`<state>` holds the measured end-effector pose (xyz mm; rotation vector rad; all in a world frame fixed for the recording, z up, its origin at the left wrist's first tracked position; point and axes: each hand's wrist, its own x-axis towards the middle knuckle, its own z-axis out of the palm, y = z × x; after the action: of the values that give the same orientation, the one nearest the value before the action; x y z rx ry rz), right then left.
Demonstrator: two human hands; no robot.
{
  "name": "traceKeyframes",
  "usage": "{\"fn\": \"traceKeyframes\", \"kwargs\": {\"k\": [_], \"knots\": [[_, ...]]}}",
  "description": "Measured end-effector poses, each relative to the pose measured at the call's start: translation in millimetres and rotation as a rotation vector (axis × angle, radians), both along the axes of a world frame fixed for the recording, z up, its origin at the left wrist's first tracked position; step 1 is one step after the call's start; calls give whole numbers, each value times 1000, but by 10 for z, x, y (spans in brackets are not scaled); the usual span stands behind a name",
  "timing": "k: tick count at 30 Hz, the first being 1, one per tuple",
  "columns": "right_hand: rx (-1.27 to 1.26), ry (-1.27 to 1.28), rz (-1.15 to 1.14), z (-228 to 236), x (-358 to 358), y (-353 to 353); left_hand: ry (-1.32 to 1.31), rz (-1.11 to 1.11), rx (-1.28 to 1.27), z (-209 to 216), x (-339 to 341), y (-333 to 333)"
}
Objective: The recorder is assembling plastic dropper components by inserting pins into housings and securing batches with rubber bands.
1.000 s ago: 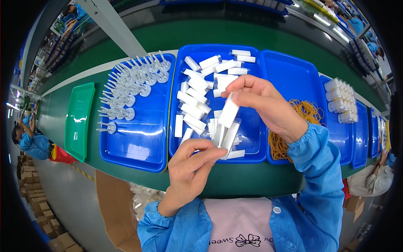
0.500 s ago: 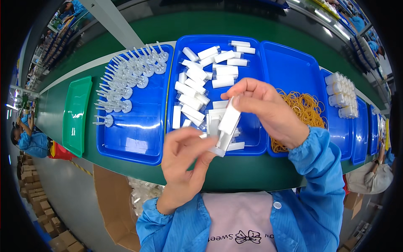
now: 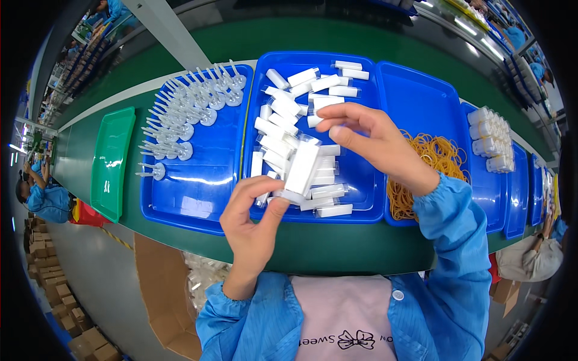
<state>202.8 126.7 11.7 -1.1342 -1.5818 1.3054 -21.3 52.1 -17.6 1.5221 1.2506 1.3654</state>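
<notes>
White sleeve point(image 3: 303, 168) pinched in the left hand point(image 3: 253, 225) over the middle blue tray point(image 3: 361, 207).

The left hand grips the lower end of this flat white sleeve between thumb and fingers, so it stands tilted above the heap of similar white pieces point(image 3: 289, 114) in that tray. The right hand point(image 3: 367, 141) hovers just beyond its upper end, fingers loosely curled and holding nothing that can be made out. To the left, another blue tray point(image 3: 192, 198) carries rows of clear spiked parts point(image 3: 186, 108), with a green tray point(image 3: 111, 162) farther out. To the right, a tray holds yellow rubber bands point(image 3: 430, 156), near bundled white packs point(image 3: 494, 138).
</notes>
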Motion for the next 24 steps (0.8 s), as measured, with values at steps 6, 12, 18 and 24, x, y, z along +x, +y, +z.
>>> {"fn": "traceKeyframes", "kwargs": {"k": [6, 12, 18, 24], "knots": [[610, -840, 56, -491, 150, 52, -82, 9, -3, 1, -92, 46], [68, -256, 20, -97, 252, 171, 148, -134, 112, 47, -85, 16], [-138, -94, 218, 148, 292, 168, 284, -238, 252, 216, 91, -18], [-218, -77, 277, 317, 319, 81, 409, -335, 383, 268, 97, 1]]}}
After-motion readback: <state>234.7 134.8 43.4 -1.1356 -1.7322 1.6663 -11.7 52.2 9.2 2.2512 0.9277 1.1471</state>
